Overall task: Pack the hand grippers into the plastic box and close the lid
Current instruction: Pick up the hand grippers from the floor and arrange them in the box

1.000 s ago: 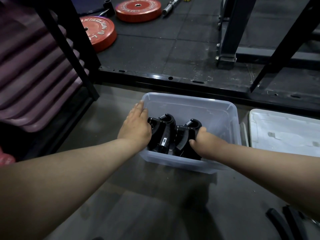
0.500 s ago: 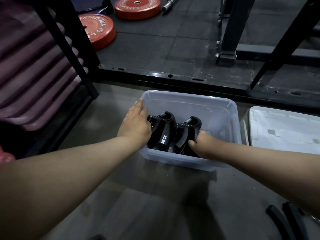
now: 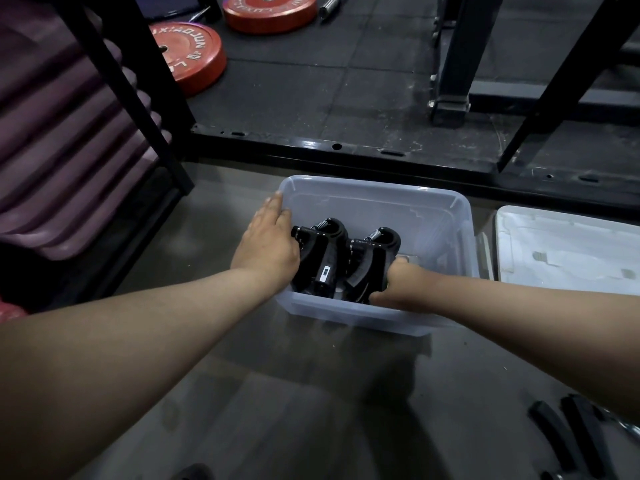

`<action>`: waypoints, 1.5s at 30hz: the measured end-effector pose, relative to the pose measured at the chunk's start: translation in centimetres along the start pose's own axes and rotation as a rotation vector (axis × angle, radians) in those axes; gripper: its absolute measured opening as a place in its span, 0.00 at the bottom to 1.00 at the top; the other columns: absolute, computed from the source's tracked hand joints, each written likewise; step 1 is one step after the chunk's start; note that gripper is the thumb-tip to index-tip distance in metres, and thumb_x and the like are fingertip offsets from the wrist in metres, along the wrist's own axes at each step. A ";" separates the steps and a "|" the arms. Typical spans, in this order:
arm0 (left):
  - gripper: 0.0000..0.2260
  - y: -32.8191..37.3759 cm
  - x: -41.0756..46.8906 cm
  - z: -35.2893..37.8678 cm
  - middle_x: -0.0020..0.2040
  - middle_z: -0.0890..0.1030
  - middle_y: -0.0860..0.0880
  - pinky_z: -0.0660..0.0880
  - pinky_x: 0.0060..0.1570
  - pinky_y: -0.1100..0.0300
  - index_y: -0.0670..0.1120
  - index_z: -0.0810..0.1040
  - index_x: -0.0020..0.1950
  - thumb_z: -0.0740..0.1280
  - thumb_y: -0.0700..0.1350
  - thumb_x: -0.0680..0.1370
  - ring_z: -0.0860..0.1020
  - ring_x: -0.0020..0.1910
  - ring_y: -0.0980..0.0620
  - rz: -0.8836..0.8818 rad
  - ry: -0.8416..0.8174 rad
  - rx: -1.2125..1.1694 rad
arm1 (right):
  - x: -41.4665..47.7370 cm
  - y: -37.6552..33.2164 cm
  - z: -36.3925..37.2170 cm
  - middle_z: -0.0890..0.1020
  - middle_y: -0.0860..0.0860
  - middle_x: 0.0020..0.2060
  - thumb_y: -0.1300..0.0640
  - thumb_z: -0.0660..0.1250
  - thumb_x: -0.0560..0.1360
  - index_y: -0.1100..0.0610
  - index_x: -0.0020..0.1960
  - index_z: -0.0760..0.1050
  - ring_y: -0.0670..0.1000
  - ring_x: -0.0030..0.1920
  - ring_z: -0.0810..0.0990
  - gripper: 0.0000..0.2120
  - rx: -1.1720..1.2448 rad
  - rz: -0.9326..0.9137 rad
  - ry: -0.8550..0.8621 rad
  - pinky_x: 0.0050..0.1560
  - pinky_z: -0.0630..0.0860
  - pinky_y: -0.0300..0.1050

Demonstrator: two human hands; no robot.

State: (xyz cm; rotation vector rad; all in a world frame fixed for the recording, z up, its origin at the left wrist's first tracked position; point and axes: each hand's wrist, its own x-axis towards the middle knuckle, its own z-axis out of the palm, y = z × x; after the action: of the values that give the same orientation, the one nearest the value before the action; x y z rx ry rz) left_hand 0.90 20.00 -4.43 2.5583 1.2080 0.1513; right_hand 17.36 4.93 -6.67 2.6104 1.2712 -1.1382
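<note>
A clear plastic box [image 3: 446,216] stands on the grey floor with no lid on it. Two black hand grippers sit inside it side by side, springs up: the left hand gripper [image 3: 323,254] and the right hand gripper [image 3: 372,263]. My left hand [image 3: 266,245] lies over the box's left rim, fingers straight along the wall and thumb side against the left hand gripper. My right hand [image 3: 398,280] reaches into the box and grips the right hand gripper's handle; its fingers are hidden. The white lid [image 3: 568,251] lies flat on the floor just right of the box.
A black rack frame [image 3: 346,147] runs across behind the box. Purple mats [image 3: 69,140] are stacked on the left. Red weight plates [image 3: 188,51] lie on the black gym floor beyond. Another black hand gripper [image 3: 568,434] lies at the lower right.
My right hand has sunk a little deeper into the box with the right hand gripper. My left hand stays on the left rim.
</note>
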 end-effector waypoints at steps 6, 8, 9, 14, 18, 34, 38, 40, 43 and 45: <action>0.24 0.0 0.0 -0.1 0.81 0.46 0.51 0.50 0.75 0.52 0.44 0.61 0.76 0.54 0.40 0.79 0.46 0.79 0.52 -0.006 -0.011 -0.004 | 0.4 0.2 0.4 0.73 0.65 0.64 0.41 0.63 0.76 0.69 0.71 0.62 0.63 0.62 0.74 0.36 0.087 0.053 0.015 0.61 0.71 0.52; 0.24 0.0 0.0 -0.1 0.81 0.46 0.52 0.51 0.75 0.51 0.44 0.61 0.76 0.54 0.41 0.79 0.46 0.79 0.52 -0.008 -0.015 -0.007 | 0.4 -0.2 0.2 0.74 0.64 0.62 0.45 0.58 0.79 0.68 0.67 0.67 0.61 0.60 0.72 0.29 0.073 0.052 0.016 0.60 0.69 0.47; 0.24 0.0 0.0 -0.1 0.81 0.46 0.52 0.51 0.75 0.51 0.44 0.61 0.76 0.54 0.41 0.79 0.46 0.79 0.52 -0.008 -0.016 -0.007 | 0.3 -0.6 0.0 0.75 0.64 0.60 0.47 0.55 0.81 0.67 0.65 0.70 0.60 0.62 0.71 0.25 0.051 0.045 0.015 0.60 0.67 0.44; 0.24 -0.2 0.1 0.1 0.81 0.46 0.51 0.51 0.75 0.52 0.44 0.62 0.75 0.55 0.41 0.79 0.47 0.79 0.51 0.003 -0.003 0.001 | 0.0 -0.7 -0.2 0.74 0.61 0.50 0.47 0.54 0.82 0.67 0.60 0.74 0.61 0.62 0.73 0.24 -0.056 0.003 -0.005 0.52 0.64 0.41; 0.24 -0.1 0.0 0.1 0.81 0.47 0.50 0.50 0.75 0.52 0.44 0.62 0.75 0.55 0.41 0.79 0.47 0.79 0.51 0.005 0.004 0.007 | 0.1 0.8 0.3 0.75 0.66 0.61 0.42 0.59 0.78 0.69 0.69 0.65 0.64 0.62 0.74 0.33 0.135 0.047 0.019 0.58 0.71 0.52; 0.20 0.9 -1.0 -0.3 0.80 0.55 0.50 0.61 0.72 0.45 0.44 0.72 0.68 0.61 0.40 0.76 0.58 0.77 0.44 -0.022 0.015 0.053 | -8.9 6.9 -0.2 0.78 0.56 0.45 0.53 0.53 0.80 0.59 0.53 0.72 0.60 0.44 0.76 0.13 -0.274 -0.659 0.347 0.45 0.74 0.56; 0.21 0.8 -0.7 0.0 0.80 0.54 0.47 0.59 0.73 0.44 0.42 0.72 0.68 0.61 0.40 0.75 0.54 0.78 0.46 -0.003 0.007 0.070 | -9.9 9.2 0.2 0.79 0.58 0.51 0.55 0.58 0.79 0.62 0.64 0.72 0.60 0.49 0.77 0.17 -0.428 -0.736 0.380 0.51 0.76 0.51; 0.21 0.9 -0.8 0.3 0.80 0.53 0.47 0.59 0.74 0.45 0.42 0.72 0.68 0.61 0.39 0.74 0.53 0.78 0.47 -0.003 0.003 0.059 | -10.0 9.4 0.4 0.79 0.57 0.52 0.55 0.59 0.79 0.62 0.63 0.73 0.59 0.50 0.77 0.16 -0.422 -0.748 0.405 0.51 0.75 0.50; 0.19 1.3 -1.5 0.6 0.80 0.52 0.47 0.59 0.74 0.45 0.42 0.73 0.66 0.61 0.40 0.75 0.52 0.79 0.47 0.000 -0.005 0.068 | -10.2 9.1 0.3 0.79 0.56 0.47 0.52 0.56 0.78 0.60 0.55 0.75 0.59 0.47 0.77 0.14 -0.358 -0.713 0.428 0.47 0.75 0.51; 0.19 1.8 -2.1 0.7 0.80 0.52 0.47 0.57 0.75 0.46 0.41 0.73 0.66 0.61 0.39 0.75 0.51 0.79 0.47 -0.002 -0.013 0.071 | -10.8 9.3 0.5 0.79 0.55 0.47 0.51 0.54 0.77 0.59 0.54 0.74 0.58 0.46 0.77 0.16 -0.355 -0.694 0.420 0.46 0.75 0.51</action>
State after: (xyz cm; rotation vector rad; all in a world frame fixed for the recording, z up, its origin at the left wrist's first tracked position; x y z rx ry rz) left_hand 1.04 17.19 -4.45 2.6143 1.2320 0.0930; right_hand 19.11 -8.70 -2.95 2.2465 2.3205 -0.3042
